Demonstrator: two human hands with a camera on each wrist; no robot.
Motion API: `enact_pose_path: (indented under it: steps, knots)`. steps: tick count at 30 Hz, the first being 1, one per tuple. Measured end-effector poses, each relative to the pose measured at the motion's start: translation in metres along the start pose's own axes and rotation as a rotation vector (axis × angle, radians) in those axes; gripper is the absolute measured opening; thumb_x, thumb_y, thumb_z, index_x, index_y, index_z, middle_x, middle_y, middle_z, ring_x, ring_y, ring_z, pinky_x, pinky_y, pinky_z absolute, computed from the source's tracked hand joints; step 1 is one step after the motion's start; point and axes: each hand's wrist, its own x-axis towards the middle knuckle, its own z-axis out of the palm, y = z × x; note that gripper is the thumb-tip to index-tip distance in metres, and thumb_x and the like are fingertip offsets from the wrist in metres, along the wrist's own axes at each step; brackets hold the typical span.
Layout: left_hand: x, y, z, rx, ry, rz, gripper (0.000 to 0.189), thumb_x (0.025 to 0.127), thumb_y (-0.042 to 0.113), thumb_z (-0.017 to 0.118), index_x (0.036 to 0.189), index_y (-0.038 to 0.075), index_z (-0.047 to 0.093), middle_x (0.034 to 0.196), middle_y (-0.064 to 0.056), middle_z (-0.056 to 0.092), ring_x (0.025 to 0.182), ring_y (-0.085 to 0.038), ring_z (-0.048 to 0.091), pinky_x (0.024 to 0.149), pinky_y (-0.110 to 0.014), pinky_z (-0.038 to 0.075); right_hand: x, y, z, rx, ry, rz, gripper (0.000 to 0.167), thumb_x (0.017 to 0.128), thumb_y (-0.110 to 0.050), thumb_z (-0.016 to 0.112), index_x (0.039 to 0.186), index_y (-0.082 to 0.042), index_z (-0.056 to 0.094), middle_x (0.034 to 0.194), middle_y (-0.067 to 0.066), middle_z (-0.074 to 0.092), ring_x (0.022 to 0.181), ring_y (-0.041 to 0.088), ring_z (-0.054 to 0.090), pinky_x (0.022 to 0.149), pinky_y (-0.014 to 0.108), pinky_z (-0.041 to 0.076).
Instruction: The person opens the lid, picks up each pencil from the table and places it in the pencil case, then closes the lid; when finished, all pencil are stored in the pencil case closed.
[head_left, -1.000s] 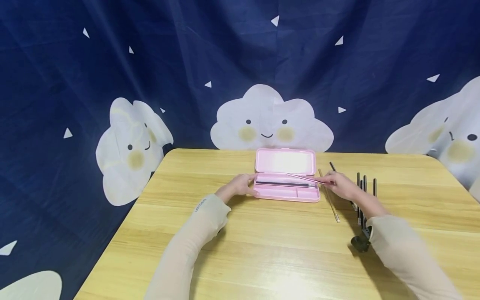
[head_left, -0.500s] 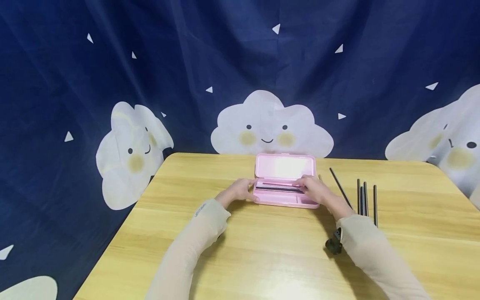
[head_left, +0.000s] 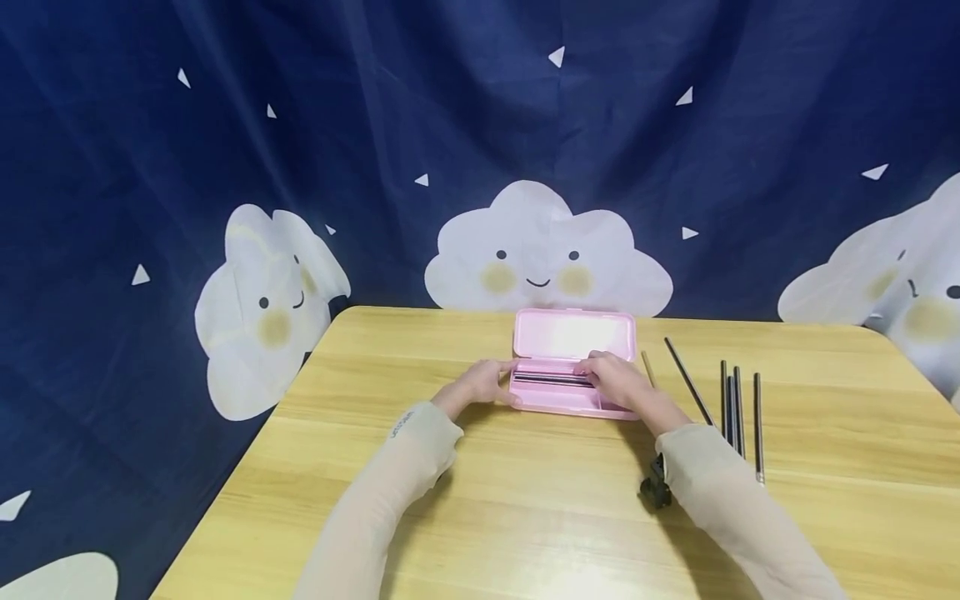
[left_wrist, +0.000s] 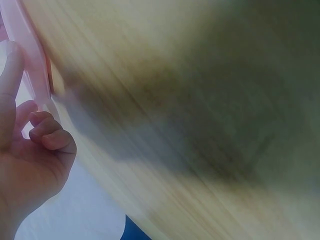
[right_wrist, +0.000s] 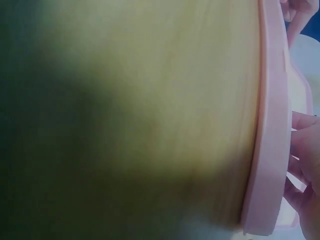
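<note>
On wood-grained tabletop (head_left: 517, 492), round-cornered pink case (head_left: 555, 397), slender pencils (head_left: 547, 379) inside.

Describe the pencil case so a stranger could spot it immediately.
On the wooden table, find the far edge below the middle smiling cloud. The pencil case lies open there, left hand at its end. Unlike the dark pencils beside it, it is a pink box.

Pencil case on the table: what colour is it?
The pencil case is light pink, lid included; it shows best in the head view.
</note>
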Motion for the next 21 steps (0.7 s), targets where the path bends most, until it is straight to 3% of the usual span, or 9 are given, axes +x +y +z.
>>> enact_pose_path:
  steps: [6, 10, 16, 21]
  knots:
    - [0.001, 0.0, 0.0, 0.0, -0.001, 0.011, 0.083, 0.072, 0.034, 0.076, 0.14, 0.009, 0.035, 0.142, -0.014, 0.036, 0.12, -0.023, 0.044, 0.107, -0.035, 0.029, -0.001, 0.004, 0.003, -0.022, 0.035, -0.043, 0.02, 0.082, 0.002, 0.058, 0.093, -0.009, 0.071, 0.08, 0.005, 0.057, 0.077, 0.027, 0.054, 0.066, 0.04, 0.048]
    - [0.003, 0.0, -0.001, 0.012, 0.006, 0.023, 0.082, 0.073, 0.035, 0.075, 0.14, 0.008, 0.035, 0.141, -0.014, 0.037, 0.117, -0.02, 0.046, 0.106, -0.034, 0.03, -0.002, 0.011, 0.003, 0.028, 0.077, -0.108, 0.02, 0.083, 0.001, 0.057, 0.093, -0.009, 0.071, 0.077, 0.004, 0.054, 0.073, 0.025, 0.053, 0.063, 0.037, 0.046]
    - [0.003, -0.001, 0.0, 0.021, -0.001, 0.032, 0.083, 0.073, 0.035, 0.075, 0.14, 0.007, 0.035, 0.141, -0.014, 0.037, 0.108, -0.019, 0.047, 0.105, -0.034, 0.032, -0.005, 0.011, -0.001, 0.146, 0.047, -0.019, 0.021, 0.082, 0.005, 0.055, 0.094, -0.002, 0.07, 0.077, 0.006, 0.056, 0.074, 0.023, 0.054, 0.069, 0.04, 0.047]
    - [0.001, -0.001, -0.001, 0.021, 0.006, 0.039, 0.083, 0.073, 0.034, 0.076, 0.139, 0.006, 0.035, 0.14, -0.014, 0.037, 0.117, -0.021, 0.046, 0.106, -0.034, 0.031, -0.009, 0.011, -0.013, 0.175, 0.083, 0.045, 0.017, 0.081, 0.005, 0.059, 0.096, 0.003, 0.068, 0.076, 0.007, 0.057, 0.071, 0.019, 0.052, 0.068, 0.037, 0.046]
